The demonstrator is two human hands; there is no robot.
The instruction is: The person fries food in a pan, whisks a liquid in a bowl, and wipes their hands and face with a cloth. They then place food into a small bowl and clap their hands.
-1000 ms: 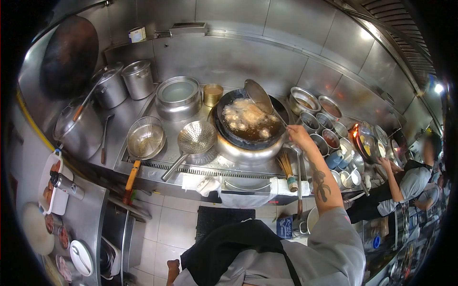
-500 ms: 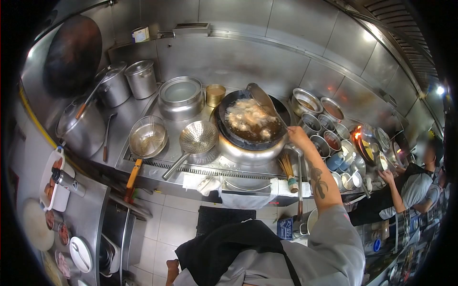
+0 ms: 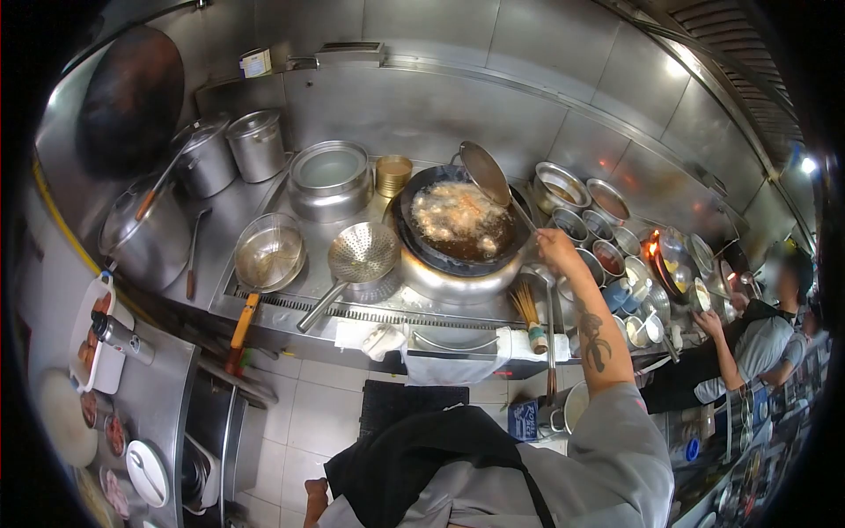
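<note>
My right hand (image 3: pixel 554 250) is wrapped round the handle of a wide, round skimmer (image 3: pixel 484 172). The skimmer's head is tilted above the right back side of a black wok (image 3: pixel 407 236). Inside the wok, pale golden pieces of food (image 3: pixel 456 214) fry in bubbling dark oil. My left hand (image 3: pixel 315 489) hangs low beside my black apron, well away from the stove; only a small part shows, and its fingers cannot be made out.
Left of the wok lie a perforated strainer (image 3: pixel 363 253) and a wire strainer (image 3: pixel 270 253) over a bowl. Lidded pots (image 3: pixel 256 145) stand farther left. A bamboo brush (image 3: pixel 528 317) rests at the front edge. At right, a co-worker (image 3: pixel 748 352) works near a flaming wok (image 3: pixel 673 264).
The skimmer's head has turned from nearly edge-on to showing its broad round face. It appears slightly higher over the wok. My right hand has shifted only a little.
</note>
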